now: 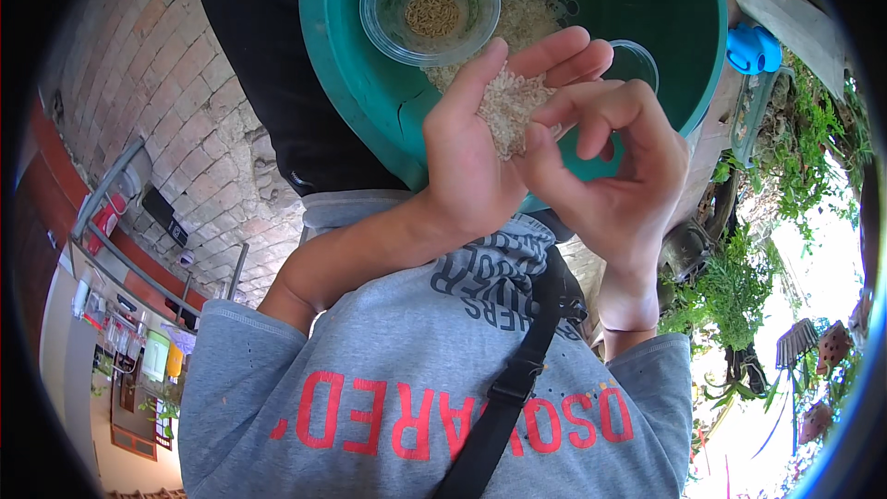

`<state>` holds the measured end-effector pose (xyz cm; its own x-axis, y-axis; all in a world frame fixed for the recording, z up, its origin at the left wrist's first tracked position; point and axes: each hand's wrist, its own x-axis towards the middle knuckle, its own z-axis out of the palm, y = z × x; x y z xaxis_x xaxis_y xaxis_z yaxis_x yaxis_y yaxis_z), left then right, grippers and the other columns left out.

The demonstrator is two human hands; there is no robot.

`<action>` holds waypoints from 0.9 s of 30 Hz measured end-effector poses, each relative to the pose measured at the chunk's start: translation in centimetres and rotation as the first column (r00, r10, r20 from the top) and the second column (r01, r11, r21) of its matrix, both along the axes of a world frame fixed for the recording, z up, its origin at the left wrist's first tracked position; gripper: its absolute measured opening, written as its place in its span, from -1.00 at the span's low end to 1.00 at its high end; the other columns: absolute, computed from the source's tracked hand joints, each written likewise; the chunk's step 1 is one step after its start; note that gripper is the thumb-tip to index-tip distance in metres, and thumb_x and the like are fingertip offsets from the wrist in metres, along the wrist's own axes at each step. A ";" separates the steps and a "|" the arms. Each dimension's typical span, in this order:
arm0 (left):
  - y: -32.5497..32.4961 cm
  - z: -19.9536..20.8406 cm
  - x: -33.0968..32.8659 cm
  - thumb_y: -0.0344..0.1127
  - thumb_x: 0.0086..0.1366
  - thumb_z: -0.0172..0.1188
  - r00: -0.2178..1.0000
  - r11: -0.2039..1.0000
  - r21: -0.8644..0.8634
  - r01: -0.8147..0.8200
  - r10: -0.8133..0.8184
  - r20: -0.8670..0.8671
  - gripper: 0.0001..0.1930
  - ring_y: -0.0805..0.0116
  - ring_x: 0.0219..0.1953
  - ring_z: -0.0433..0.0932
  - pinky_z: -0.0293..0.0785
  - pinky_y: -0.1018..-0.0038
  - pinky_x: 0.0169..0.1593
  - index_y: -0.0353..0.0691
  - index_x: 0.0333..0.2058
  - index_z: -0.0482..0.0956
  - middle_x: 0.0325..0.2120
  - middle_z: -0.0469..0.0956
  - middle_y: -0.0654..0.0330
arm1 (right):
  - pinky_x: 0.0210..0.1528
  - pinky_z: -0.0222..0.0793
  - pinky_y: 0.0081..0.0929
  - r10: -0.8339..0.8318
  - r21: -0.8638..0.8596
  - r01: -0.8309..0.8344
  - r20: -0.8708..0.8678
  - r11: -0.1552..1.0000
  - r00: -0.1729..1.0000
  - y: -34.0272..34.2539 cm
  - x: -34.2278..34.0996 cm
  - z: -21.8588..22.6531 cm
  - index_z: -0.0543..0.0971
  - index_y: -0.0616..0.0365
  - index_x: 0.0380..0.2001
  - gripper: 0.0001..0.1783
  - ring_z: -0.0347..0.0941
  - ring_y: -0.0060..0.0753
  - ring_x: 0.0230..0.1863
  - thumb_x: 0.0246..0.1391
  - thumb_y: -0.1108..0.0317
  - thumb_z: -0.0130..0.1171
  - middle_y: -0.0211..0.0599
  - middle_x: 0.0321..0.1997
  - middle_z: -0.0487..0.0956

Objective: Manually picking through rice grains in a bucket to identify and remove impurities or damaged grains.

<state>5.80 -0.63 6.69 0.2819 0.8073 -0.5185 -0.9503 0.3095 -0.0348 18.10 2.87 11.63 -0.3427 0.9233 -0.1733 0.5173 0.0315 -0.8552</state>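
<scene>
Around you is a brick-paved floor [171,92] on the left and leafy plants [730,291] on the right, bright light breaking through behind them; a blue plastic object [753,49] stands just outside the green basin [321,28], too small to tell more closely. In the head view, the only one, the basin lies ahead of your body, beside a dark trouser leg [263,65], and both your hands are over its near side; placed so, it probably catches any grain that slips.

Your left hand [462,152] is turned palm up and cupped, its fingers curved upward and the thumb standing apart; that hollow seems to be what keeps the white rice [511,102] heaped in the palm instead of sliding off. Your right hand [624,143] comes in from the other side, right at the heap; its thumb and forefinger tips are close together, the other fingers bent, a shape that suits handling single grains; whether a grain sits between the tips, you cannot tell from here.

More loose rice [531,18] lies on the basin's bottom beyond your hands; next to it a clear bowl [374,23] holds brownish grains [431,14], its walls presumably keeping them apart from the white; a second clear container [645,57] is partly hidden behind your right hand, so its contents do not show.
</scene>
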 end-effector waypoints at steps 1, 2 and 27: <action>0.0 0.0 0.0 0.02 0.58 -0.33 1.000 1.000 0.000 -0.002 0.002 0.001 -0.41 0.12 0.40 0.30 0.13 0.19 0.49 -0.28 0.32 0.35 0.29 0.43 -0.01 | -0.22 0.38 -0.65 -0.006 -0.080 0.000 -0.082 0.997 0.997 -0.1 0.4 0.0 0.37 0.14 -0.46 -0.66 0.47 -0.67 -0.27 -0.07 0.61 0.40 -0.34 -0.36 0.60; 0.1 0.0 -0.1 0.01 0.58 -0.31 1.000 1.000 0.003 0.002 -0.002 -0.022 -0.41 0.11 0.41 0.30 0.12 0.17 0.49 -0.29 0.31 0.35 0.28 0.42 -0.01 | -0.22 0.38 -0.65 -0.007 -0.080 0.001 -0.082 0.997 0.997 0.0 0.4 0.2 0.37 0.14 -0.46 -0.66 0.47 -0.67 -0.27 -0.07 0.61 0.40 -0.34 -0.36 0.60; -0.2 -0.1 -0.5 0.00 0.59 -0.27 0.989 0.987 0.068 -0.143 0.141 0.039 -0.42 0.07 0.37 0.37 0.14 0.16 0.50 -0.33 0.26 0.44 0.26 0.47 -0.07 | 0.28 0.34 -0.27 -0.518 -0.445 0.269 -0.766 0.854 0.380 -0.4 0.4 -2.5 0.43 0.22 -0.05 -0.76 0.49 -0.26 0.18 0.44 0.29 -0.11 0.09 0.16 0.57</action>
